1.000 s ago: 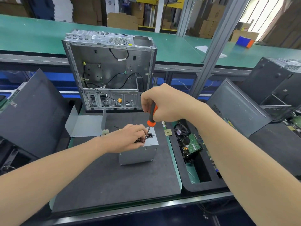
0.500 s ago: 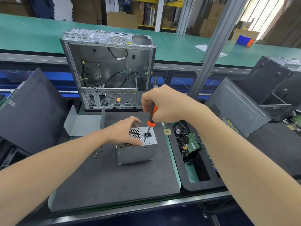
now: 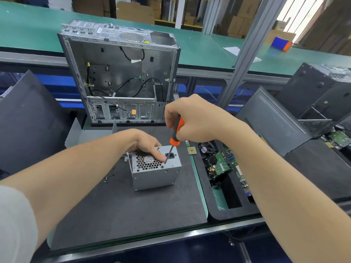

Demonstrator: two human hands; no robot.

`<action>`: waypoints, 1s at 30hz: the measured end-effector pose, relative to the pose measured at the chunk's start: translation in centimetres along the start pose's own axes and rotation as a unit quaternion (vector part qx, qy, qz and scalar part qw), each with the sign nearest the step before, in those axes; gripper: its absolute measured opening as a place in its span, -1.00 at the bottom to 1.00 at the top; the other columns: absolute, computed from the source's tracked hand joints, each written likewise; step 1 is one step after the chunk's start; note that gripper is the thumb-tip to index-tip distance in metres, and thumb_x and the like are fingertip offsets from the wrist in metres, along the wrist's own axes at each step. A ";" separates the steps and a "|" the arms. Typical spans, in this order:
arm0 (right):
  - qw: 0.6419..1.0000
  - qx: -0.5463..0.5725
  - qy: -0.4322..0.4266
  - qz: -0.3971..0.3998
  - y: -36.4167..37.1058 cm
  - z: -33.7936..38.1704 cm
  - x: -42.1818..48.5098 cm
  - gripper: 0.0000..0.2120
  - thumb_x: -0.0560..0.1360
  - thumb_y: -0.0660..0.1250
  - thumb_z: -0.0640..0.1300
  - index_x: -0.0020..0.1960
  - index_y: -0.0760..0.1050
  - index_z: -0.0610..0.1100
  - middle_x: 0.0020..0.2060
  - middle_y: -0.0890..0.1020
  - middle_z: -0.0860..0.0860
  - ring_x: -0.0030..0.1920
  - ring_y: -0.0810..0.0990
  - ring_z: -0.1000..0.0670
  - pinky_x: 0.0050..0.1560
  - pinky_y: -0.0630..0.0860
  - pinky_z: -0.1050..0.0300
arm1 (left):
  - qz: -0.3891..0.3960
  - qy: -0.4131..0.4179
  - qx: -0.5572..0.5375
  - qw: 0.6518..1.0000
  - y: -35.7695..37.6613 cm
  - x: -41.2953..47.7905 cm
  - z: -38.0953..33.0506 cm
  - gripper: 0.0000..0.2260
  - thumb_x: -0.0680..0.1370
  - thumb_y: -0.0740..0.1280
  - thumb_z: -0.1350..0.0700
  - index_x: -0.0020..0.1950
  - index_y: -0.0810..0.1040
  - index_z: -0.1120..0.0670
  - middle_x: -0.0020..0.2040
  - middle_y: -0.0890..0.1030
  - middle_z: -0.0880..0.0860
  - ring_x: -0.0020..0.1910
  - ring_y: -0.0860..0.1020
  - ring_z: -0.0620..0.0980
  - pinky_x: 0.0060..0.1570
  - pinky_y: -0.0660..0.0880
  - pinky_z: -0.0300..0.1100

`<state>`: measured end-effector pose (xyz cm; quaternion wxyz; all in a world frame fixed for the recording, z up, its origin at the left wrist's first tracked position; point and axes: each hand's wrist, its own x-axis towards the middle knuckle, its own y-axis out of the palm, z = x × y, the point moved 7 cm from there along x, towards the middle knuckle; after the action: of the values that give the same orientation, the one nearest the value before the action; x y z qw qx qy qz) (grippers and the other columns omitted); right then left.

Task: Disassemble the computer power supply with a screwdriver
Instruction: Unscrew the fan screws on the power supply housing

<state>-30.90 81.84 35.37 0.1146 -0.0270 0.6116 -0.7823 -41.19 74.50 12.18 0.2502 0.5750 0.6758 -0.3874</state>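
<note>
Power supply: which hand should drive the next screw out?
Right hand: its grip holds the screwdriver, tip on the power supply top face. Left hand lies on it, steadying.

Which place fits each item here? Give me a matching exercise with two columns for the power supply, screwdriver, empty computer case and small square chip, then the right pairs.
Things:
1. power supply
2. screwdriver
3. computer case
4. square chip

Places:
A. standing open at the back of the mat
B. in the right hand, tip down
C. lying just right of the power supply
D. under the left hand, mid-mat

Pairs: 1-D, 2-B, 3-A, 4-C
</note>
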 end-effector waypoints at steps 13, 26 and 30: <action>1.000 0.002 0.000 0.004 0.1 0.4 0.1 -0.75 0.37 0.41 -0.29 -0.04 0.58 0.00 -0.06 0.63 0.11 -0.23 0.53 0.22 -0.37 0.33 0.32 | 0.048 -0.008 -0.001 0.999 0.7 0.1 0.2 -0.51 0.53 0.50 -0.13 0.38 0.58 0.08 0.24 0.70 0.16 0.13 0.68 0.16 0.35 0.51 0.28; 1.000 0.001 -0.004 0.010 0.6 0.6 0.4 -0.73 0.37 0.39 -0.32 -0.01 0.60 -0.04 -0.04 0.64 0.06 -0.21 0.52 0.22 -0.36 0.34 0.33 | -0.031 0.026 0.049 0.998 0.0 1.3 0.2 -0.58 0.48 0.56 -0.18 0.26 0.63 -0.02 0.25 0.70 0.08 0.24 0.67 0.14 0.28 0.59 0.16; 1.000 0.000 -0.006 0.013 0.6 0.6 0.4 -0.74 0.37 0.40 -0.31 -0.02 0.59 -0.03 -0.07 0.63 0.07 -0.20 0.51 0.21 -0.34 0.35 0.30 | -0.041 0.025 0.057 0.997 -0.1 1.3 0.2 -0.50 0.47 0.56 -0.19 0.30 0.58 0.01 0.33 0.64 0.05 0.30 0.62 0.12 0.34 0.55 0.15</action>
<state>-31.11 81.02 34.95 0.1282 -0.0233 0.6109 -0.7809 -41.59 75.09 11.02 0.1840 0.5694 0.6818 -0.4208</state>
